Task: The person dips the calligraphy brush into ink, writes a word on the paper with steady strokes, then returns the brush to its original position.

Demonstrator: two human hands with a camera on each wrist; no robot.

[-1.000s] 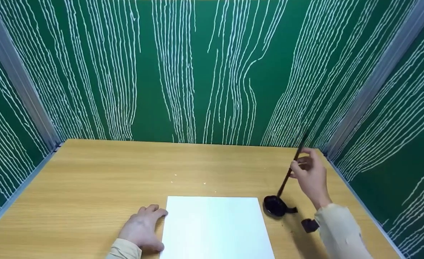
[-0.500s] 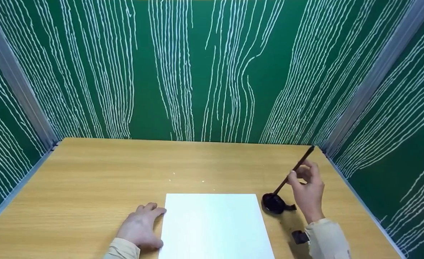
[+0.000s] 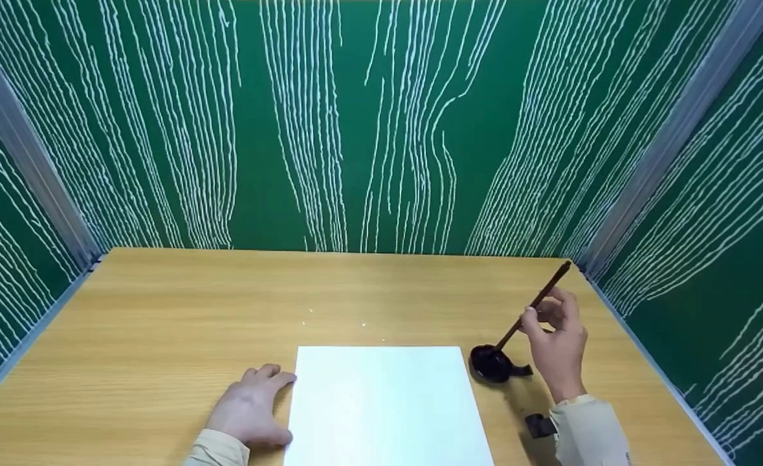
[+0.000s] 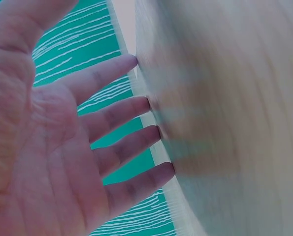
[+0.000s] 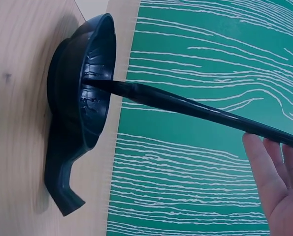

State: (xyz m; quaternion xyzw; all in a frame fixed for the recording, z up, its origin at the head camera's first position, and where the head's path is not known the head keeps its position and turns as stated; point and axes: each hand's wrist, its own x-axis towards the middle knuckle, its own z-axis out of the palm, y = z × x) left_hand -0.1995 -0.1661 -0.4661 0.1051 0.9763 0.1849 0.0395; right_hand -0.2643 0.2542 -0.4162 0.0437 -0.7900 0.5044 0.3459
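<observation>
My right hand (image 3: 559,346) pinches the handle of a dark writing brush (image 3: 536,303) between thumb and fingers. The brush leans up to the right. In the right wrist view its tip (image 5: 99,84) is inside a small black ink dish (image 5: 72,93) with a stubby bent handle, at the paper's right edge. A white sheet of paper (image 3: 387,408) lies in front of me, with no marks visible on it. My left hand (image 3: 248,408) stays at the paper's left edge, fingers spread; in the left wrist view its fingertips (image 4: 166,173) touch the wooden tabletop.
The wooden table (image 3: 180,310) has a few tiny white specks (image 3: 364,325) behind the paper. Green panels (image 3: 381,129) with wavy white lines stand at the back and both sides, joined by grey posts (image 3: 669,139). A small dark block (image 3: 540,426) sits at the right sleeve.
Over the second, my right hand has come down and the brush leans further to the right, its tip end staying at the dish. The left hand stays beside the paper.
</observation>
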